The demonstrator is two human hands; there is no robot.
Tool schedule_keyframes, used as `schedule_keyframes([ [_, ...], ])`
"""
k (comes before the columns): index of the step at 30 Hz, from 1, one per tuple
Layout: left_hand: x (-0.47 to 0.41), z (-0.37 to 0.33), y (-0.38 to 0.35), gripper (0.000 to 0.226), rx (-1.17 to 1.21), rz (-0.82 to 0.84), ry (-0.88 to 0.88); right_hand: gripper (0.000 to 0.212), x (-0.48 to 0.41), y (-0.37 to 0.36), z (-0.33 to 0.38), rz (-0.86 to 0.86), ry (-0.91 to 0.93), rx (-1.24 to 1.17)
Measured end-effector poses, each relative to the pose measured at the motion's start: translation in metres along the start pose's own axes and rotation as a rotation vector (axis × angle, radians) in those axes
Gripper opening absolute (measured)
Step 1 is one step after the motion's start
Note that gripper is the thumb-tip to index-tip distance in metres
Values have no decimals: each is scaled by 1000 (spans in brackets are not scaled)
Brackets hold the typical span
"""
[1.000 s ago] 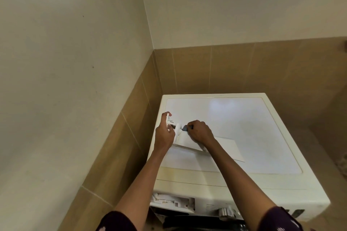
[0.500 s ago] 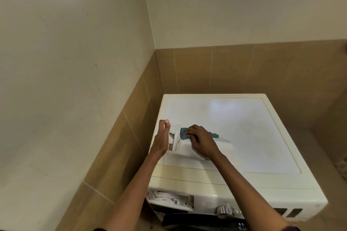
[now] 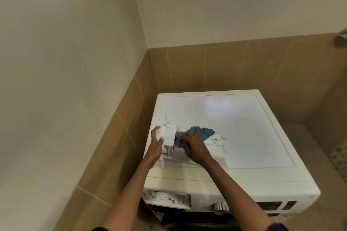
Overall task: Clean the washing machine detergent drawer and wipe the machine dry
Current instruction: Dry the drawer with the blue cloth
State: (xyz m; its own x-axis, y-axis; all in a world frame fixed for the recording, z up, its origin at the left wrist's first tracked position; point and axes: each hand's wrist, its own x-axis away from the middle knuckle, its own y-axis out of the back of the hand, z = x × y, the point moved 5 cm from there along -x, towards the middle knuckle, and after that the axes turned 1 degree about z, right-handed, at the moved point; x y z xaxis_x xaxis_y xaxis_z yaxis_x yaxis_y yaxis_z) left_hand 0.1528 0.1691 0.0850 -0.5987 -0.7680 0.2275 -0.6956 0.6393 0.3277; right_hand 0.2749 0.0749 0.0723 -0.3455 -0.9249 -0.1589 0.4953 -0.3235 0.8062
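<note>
Mid-frame, the detergent drawer (image 3: 215, 147) is lying atop the washing machine (image 3: 244, 127), left hand (image 3: 156, 145) gripping its front, right hand (image 3: 195, 148) pressing a clutched cloth (image 3: 200, 131) inside. Refitting and drying are probably still remaining.

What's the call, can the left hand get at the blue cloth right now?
Probably not directly: the left hand grips the drawer front, which stands between it and the cloth, and the right hand holds that cloth.
</note>
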Motion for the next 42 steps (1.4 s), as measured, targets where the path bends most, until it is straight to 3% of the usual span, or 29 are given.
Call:
schedule_keyframes([
  [4,-13,-1,-1,49,-72,-10,159,31,-1,3,-2,-10,-69,-110],
  [10,-31,-15,-12,98,-555,7,91,37,3,0,-19,72,-114,-120],
  [15,-32,-14,-11,86,-583,-54,30,33,4,18,-27,61,-151,-218],
  [21,-28,-17,-16,87,-572,-36,16,21,38,49,-58,-87,-430,-239],
  [24,-27,-19,-19,84,-570,-37,8,21,29,44,-40,-145,-375,-79],
  [27,-27,-19,-19,82,-574,-39,-13,32,8,13,-5,-66,-206,-57],
  [31,-29,-18,-17,82,-590,-38,-9,33,4,3,6,-82,-184,-18],
  [38,-28,-20,-17,79,-599,-53,0,22,54,51,-57,-175,-367,122],
  [42,-26,-18,-19,79,-595,-51,12,17,55,57,-61,-156,-466,32],
])
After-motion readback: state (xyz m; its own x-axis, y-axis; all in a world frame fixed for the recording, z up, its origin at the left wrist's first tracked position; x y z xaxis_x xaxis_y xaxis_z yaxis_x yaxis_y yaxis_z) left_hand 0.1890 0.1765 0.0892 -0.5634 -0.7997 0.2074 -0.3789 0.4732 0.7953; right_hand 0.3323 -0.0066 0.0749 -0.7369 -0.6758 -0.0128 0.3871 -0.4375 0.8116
